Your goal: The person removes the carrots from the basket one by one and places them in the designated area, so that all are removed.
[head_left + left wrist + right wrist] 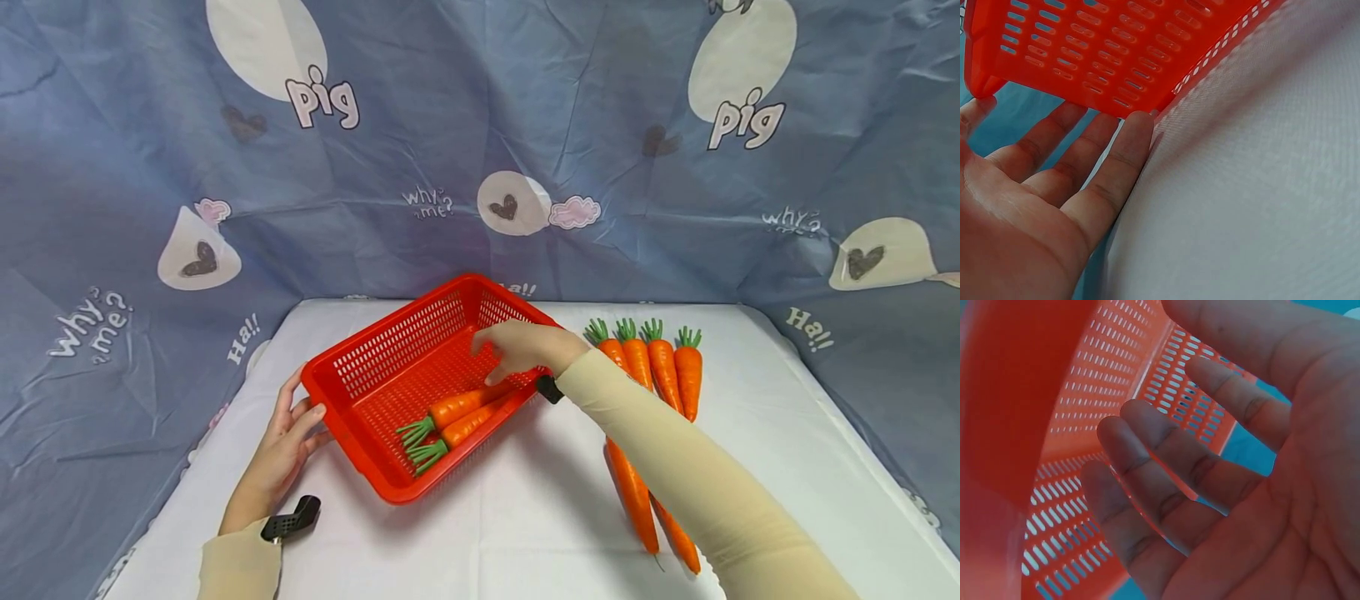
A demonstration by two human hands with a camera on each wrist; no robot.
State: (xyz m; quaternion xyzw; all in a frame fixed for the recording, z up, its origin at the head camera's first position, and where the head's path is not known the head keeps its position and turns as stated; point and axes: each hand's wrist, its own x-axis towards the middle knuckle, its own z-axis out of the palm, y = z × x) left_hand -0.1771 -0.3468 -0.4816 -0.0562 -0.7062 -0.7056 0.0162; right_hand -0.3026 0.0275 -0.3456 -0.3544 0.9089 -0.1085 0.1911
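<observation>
A red plastic basket (405,358) with slotted walls sits angled on the table. My left hand (277,450) holds its left end, thumb at the rim and fingers against the outside wall. In the left wrist view, the fingertips (1132,134) meet the basket's lower edge. Two carrots with green tops lie inside along the near wall, one carrot (459,406) beside another carrot (467,427). Over the right part of the basket is my right hand (525,346), fingers spread and holding nothing. The right wrist view shows its fingers (1160,450) apart, the slotted walls behind them.
Several more carrots (664,367) lie on the white tablecloth (780,417) right of the basket. My right sleeve (675,467) crosses over them and hides part of them. A blue printed cloth (420,142) rises behind the table and along both sides.
</observation>
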